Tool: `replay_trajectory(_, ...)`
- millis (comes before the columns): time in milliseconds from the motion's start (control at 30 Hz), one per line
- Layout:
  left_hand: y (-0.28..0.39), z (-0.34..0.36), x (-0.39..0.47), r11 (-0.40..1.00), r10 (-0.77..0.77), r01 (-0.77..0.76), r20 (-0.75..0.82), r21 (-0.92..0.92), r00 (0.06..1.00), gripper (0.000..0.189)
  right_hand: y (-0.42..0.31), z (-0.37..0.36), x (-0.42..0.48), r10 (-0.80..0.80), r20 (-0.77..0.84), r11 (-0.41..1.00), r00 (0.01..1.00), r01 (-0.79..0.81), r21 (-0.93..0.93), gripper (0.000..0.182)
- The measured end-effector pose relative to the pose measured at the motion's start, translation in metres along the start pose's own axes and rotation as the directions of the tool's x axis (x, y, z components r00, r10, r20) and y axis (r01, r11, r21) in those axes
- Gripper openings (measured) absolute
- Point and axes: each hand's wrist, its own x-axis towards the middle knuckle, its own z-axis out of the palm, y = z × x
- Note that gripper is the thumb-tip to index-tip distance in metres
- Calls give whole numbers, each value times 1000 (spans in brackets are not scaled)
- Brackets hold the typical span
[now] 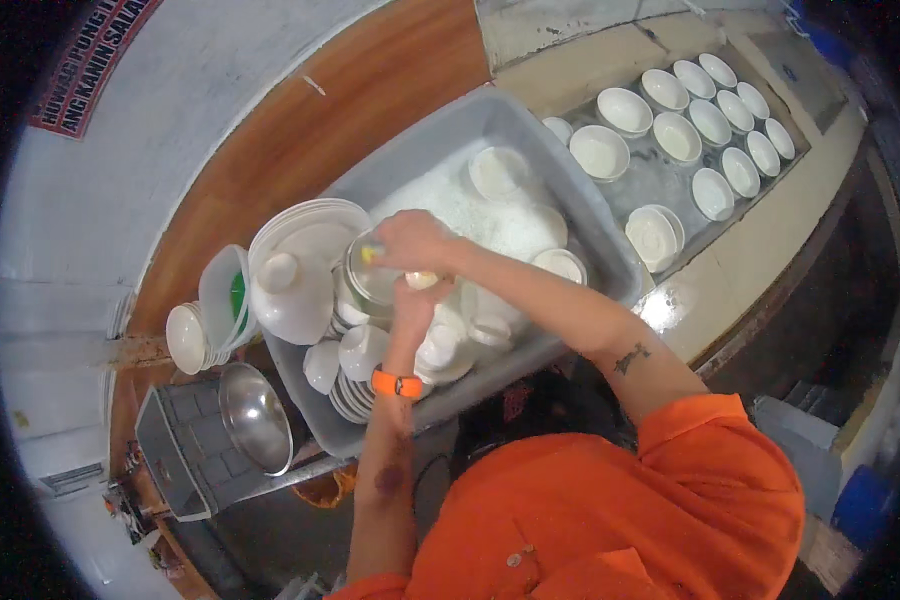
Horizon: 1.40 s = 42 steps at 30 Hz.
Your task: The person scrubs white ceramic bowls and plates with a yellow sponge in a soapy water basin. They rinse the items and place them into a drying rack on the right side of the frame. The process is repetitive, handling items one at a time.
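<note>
Both of my hands are over a large grey plastic tub point(600, 225) of foamy water point(450, 195) and white dishes. My left hand point(420, 296), below an orange wristband point(397, 383), grips a small white dish point(421, 280), mostly hidden by the fingers. My right hand point(414, 240) is just above it, its fingers closed around a yellow sponge point(371, 253). Beneath the hands sits a round clear-looking container point(367, 281), partly hidden. White bowls point(364, 351) and stacked plates point(351, 397) fill the tub's near left part; a big white bowl point(292, 300) leans at its left end.
White bowls point(677, 137) stand in rows in a shallow water-filled basin point(630, 187) at the right. Left of the tub are a steel bowl point(255, 418), a grey crate point(187, 442), a translucent plastic container point(221, 300) and stacked small bowls point(187, 339). A wood panel point(390, 97) borders the far side.
</note>
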Motion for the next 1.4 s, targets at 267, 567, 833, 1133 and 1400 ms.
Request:
replay_trajectory(267,18,-7,3,954,-83,78,-4,-291,997,29,12,1,14,136,69,973,988,-146,181,56)
replay_trajectory(567,30,-26,24,803,-170,10,-212,-596,962,36,30,33,26,417,-70,445,906,-137,885,49)
replay_trajectory(833,-45,-45,38,541,-237,-163,-336,-825,912,40,-15,105,-29,286,-628,841,724,124,527,43)
replay_trajectory(1133,-31,-44,15,822,-446,129,-487,-554,751,49,171,123,-14,257,-339,844,905,-381,-377,40)
replay_trajectory(1400,-97,-39,34,87,173,59,74,-994,982,45,7,94,-14,-216,-295,827,931,335,451,39)
